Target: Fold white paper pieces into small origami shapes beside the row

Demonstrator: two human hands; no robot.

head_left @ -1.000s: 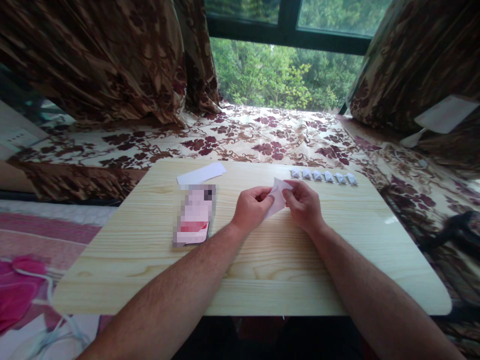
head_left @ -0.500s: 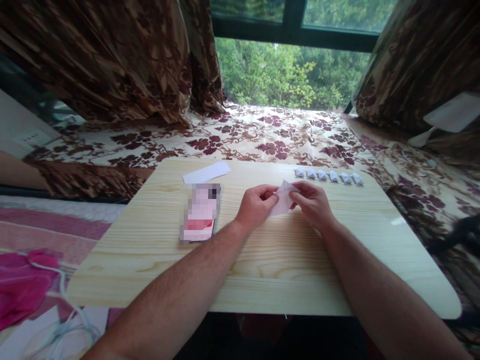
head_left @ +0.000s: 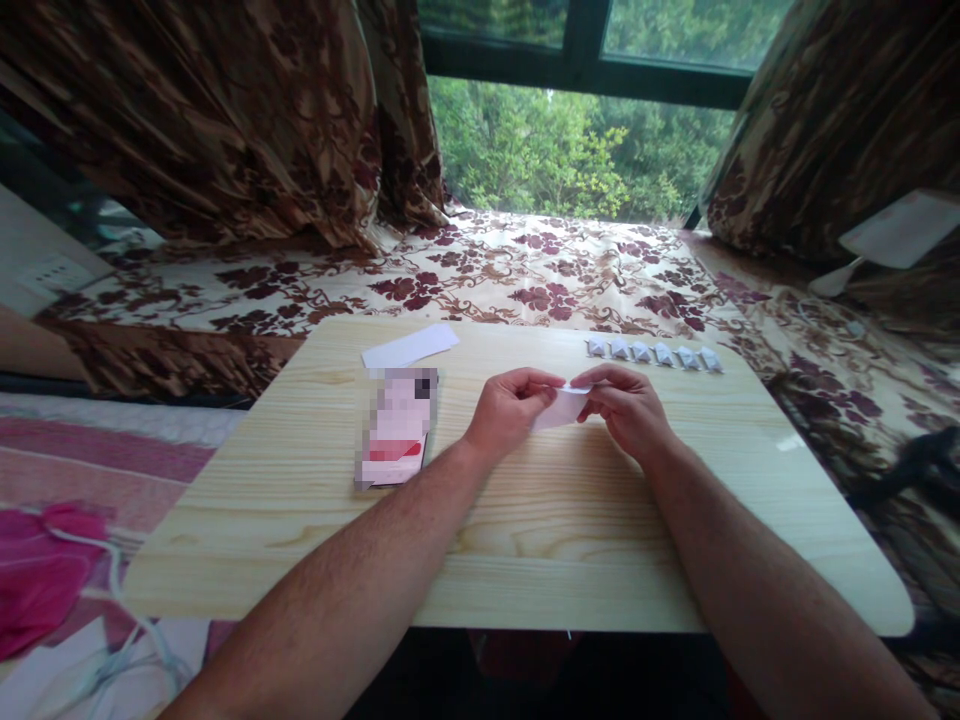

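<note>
Between my two hands, a little above the table, is a small folded piece of white paper (head_left: 562, 407). My left hand (head_left: 512, 408) pinches its left side with thumb and fingers. At the opposite side, my right hand (head_left: 624, 403) grips the paper near its upper edge, fingertips almost meeting those of the left. Parts of the paper are hidden behind the fingers. Beyond my right hand, several small folded white paper pieces (head_left: 652, 354) stand in a row near the table's far edge. White paper strips (head_left: 410, 345) lie at the far left.
A phone (head_left: 397, 425) with a blurred screen lies on the wooden table (head_left: 300, 520) left of my hands. Past the far edge is a flower-patterned ledge cover (head_left: 547, 270) under a window. White cables (head_left: 116, 570) and pink cloth (head_left: 45, 570) are at lower left.
The paper's upper point, which stood up between my hands, is now folded down, leaving a straight top edge. My fingertips have come closer together. The view has shifted slightly.
</note>
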